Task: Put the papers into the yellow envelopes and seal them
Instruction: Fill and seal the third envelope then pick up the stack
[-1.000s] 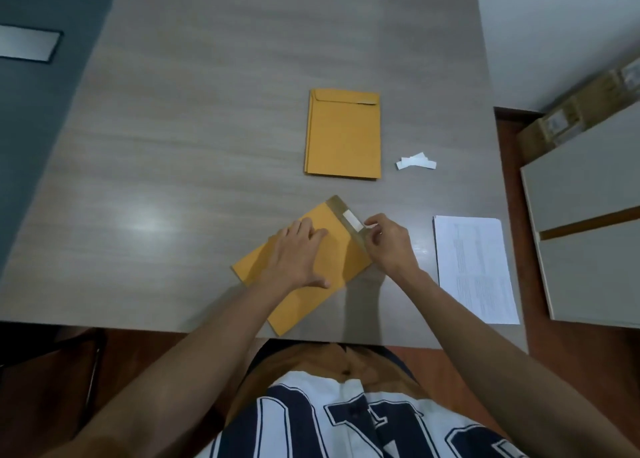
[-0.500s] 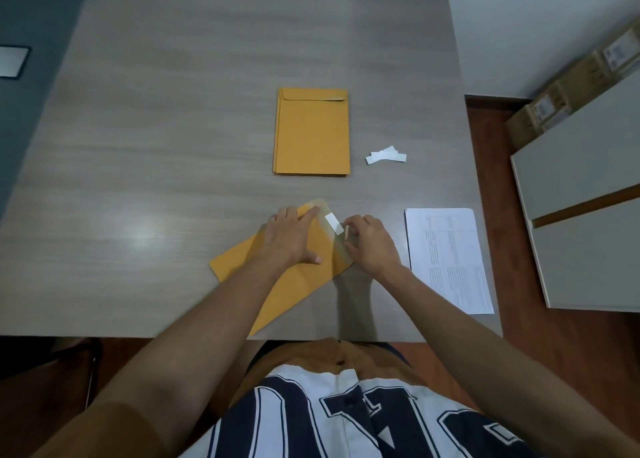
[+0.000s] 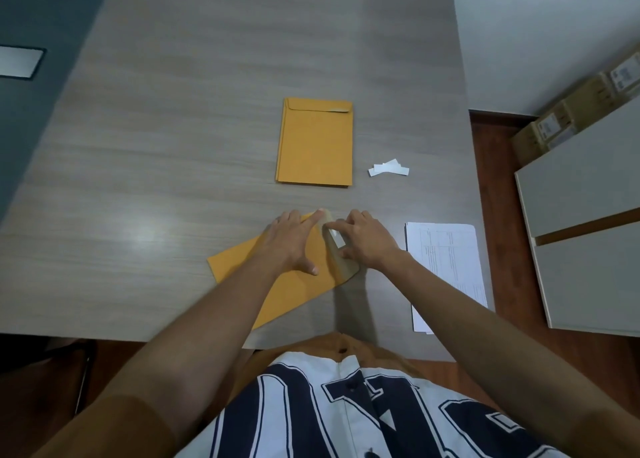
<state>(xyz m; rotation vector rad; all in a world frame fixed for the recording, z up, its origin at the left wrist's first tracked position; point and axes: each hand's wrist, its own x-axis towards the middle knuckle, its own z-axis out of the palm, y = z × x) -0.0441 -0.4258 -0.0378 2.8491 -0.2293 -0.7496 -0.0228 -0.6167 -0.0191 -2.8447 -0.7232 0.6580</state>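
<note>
A yellow envelope (image 3: pixel 242 267) lies slanted near the table's front edge, its flap (image 3: pixel 343 265) open toward the right. My left hand (image 3: pixel 294 239) presses flat on the envelope body, fingers spread. My right hand (image 3: pixel 367 239) pinches a white adhesive strip (image 3: pixel 335 236) on the flap. A stack of yellow envelopes (image 3: pixel 315 142) lies further back at the centre. White printed papers (image 3: pixel 446 270) rest to the right of my right hand.
Peeled white strips (image 3: pixel 388 168) lie right of the envelope stack. The grey wood table (image 3: pixel 173 146) ends just right of the papers. White cabinets (image 3: pixel 588 232) and cardboard boxes (image 3: pixel 571 114) stand at the right. A chair (image 3: pixel 69 360) is at lower left.
The right hand has slid along the flap, peeling the white strip further. The left index finger has stretched to the flap's far corner. The camera view has shifted slightly.
</note>
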